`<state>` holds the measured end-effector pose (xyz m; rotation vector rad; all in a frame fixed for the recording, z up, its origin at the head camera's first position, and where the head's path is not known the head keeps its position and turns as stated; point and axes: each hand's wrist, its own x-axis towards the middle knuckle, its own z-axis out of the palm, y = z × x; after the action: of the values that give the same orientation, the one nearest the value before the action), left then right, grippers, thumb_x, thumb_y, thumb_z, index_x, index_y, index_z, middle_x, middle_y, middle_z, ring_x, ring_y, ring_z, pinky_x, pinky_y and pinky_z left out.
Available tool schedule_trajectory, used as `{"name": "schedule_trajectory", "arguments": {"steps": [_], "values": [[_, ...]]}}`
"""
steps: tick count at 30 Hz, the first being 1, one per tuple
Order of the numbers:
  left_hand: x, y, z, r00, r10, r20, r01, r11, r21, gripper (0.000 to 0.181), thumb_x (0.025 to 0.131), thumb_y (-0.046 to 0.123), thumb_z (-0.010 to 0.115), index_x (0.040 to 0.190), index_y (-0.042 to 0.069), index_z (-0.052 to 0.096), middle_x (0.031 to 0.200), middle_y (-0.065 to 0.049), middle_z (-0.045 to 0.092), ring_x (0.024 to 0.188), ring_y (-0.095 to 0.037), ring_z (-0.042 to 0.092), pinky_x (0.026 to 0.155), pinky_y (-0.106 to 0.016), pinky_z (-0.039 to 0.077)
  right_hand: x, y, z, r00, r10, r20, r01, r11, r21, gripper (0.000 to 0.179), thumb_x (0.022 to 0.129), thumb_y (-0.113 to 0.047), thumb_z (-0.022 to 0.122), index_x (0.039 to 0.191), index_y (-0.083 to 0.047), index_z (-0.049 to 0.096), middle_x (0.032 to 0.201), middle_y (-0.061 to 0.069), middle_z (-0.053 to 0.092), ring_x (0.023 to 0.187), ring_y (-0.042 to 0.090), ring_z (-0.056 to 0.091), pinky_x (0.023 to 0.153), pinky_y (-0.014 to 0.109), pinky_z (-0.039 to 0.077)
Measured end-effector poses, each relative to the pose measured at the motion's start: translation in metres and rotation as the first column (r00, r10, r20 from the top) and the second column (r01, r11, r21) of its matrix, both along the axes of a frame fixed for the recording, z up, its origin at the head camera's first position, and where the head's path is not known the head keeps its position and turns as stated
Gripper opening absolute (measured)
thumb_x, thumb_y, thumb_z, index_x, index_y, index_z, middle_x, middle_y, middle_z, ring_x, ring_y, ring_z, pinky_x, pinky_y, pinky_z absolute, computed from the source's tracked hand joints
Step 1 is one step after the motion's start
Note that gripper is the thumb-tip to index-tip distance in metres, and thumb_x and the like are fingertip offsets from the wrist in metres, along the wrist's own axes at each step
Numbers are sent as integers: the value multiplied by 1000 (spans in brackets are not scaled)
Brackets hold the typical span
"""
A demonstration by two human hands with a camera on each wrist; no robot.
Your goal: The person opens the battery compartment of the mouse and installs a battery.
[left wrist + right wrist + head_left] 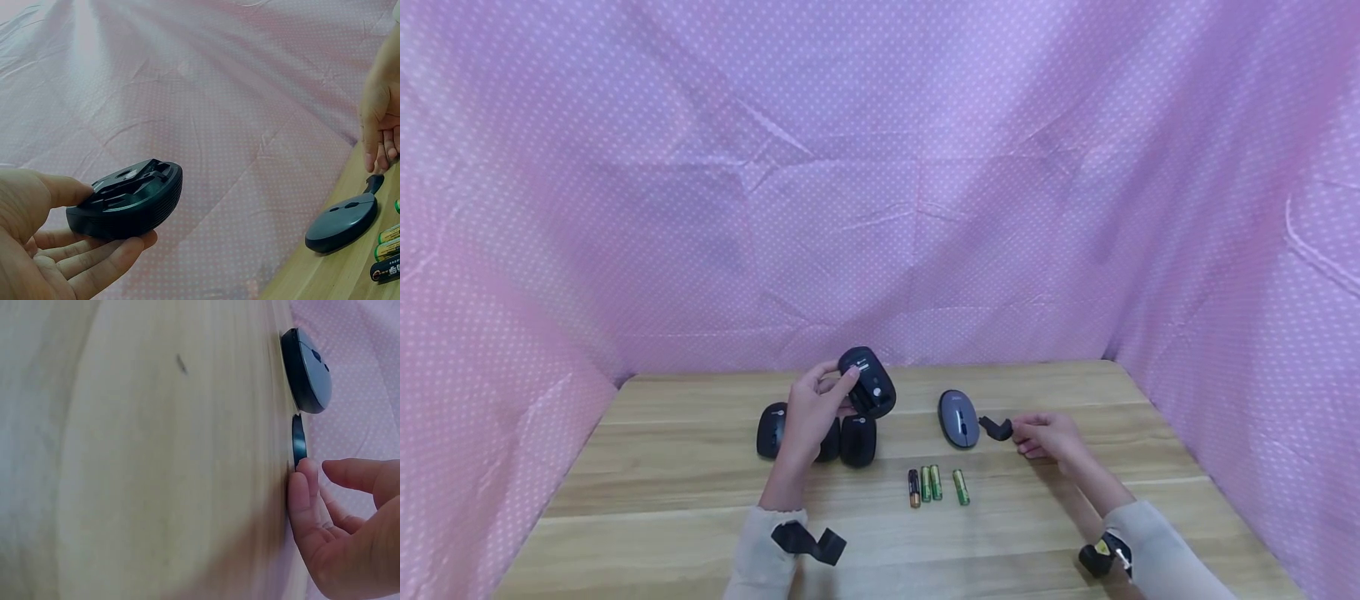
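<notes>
My left hand [812,408] holds a black computer mouse [868,382] above the table, underside showing, thumb on top and fingers beneath. In the left wrist view the mouse [128,203] has its battery compartment uncovered, with a hollow slot. My right hand [1051,437] is low over the table on the right. Its thumb and a fingertip meet at the end of a black curved battery cover [997,429], while another finger stands apart in the right wrist view. The cover [299,440] lies beside a grey-topped mouse [958,419], which rests upright on the table.
Three black mice, one [858,440] among them, stand on the wooden table [662,483] by my left hand, partly hidden by it. A black-and-gold battery [913,488] and three green batteries, one [961,487] set apart, lie in front. Pink dotted cloth [880,208] surrounds the table.
</notes>
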<state>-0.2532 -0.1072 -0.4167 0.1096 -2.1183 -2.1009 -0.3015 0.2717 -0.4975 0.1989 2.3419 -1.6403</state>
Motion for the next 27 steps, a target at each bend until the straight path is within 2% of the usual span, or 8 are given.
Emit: {"name": "schedule_trajectory", "arguments": {"steps": [7,11,13,15,18,21,24,27], "values": [[0,1,-1,1000,-7,-3,7,1000,6,36,99,23,69,128,4,65,111,-24,75,79,-22,78,70,-30,65,6,-10,11,999,20,-49,-17,998,60,33,99,-10,64,119,16,62,88,13,77,70,13,70,65,27,63],[0,2,-2,1000,-4,-5,4,1000,3,35,99,22,69,128,4,65,109,-24,75,78,-21,77,69,-30,65,14,-23,20,990,71,-124,-55,990,127,31,98,-11,65,117,13,65,90,16,76,74,17,71,66,30,63],[0,2,-3,1000,-3,-6,3,1000,3,34,99,21,69,128,4,65,108,-24,76,78,-21,77,69,-30,65,18,-31,23,977,125,-173,-97,982,162,26,97,-9,66,113,12,67,88,18,75,74,19,71,64,30,62],[0,1,-2,1000,0,-6,0,1000,2,34,99,20,69,128,5,65,108,-24,76,77,-21,77,68,-30,65,24,-40,25,957,192,-219,-147,968,205,22,96,-9,68,107,9,70,86,18,74,72,19,68,60,27,59],[0,1,-1,1000,2,-6,-2,1000,7,34,99,20,69,128,4,65,107,-24,76,76,-20,77,68,-30,65,35,-52,27,912,303,-277,-231,937,262,15,94,-10,71,99,5,72,82,15,73,69,17,65,57,24,56],[0,0,0,1000,5,-3,-5,1000,9,34,99,19,69,129,4,65,108,-25,75,75,-19,77,68,-30,65,45,-62,27,884,381,-272,-292,902,317,13,91,-14,75,95,-1,74,79,9,72,67,15,65,57,23,56],[0,0,0,1000,6,2,-6,1000,9,36,98,20,69,130,4,65,108,-25,75,76,-19,77,68,-30,65,54,-71,25,883,407,-233,-292,866,406,14,88,-21,79,90,-8,74,74,1,70,65,12,63,56,23,53],[0,-1,1,1000,5,3,-5,1000,13,36,98,21,69,130,4,64,109,-25,75,77,-19,77,68,-30,65,60,-79,22,890,402,-214,-245,819,519,16,83,-27,84,81,-16,72,72,-7,65,65,8,56,56,21,45]]}}
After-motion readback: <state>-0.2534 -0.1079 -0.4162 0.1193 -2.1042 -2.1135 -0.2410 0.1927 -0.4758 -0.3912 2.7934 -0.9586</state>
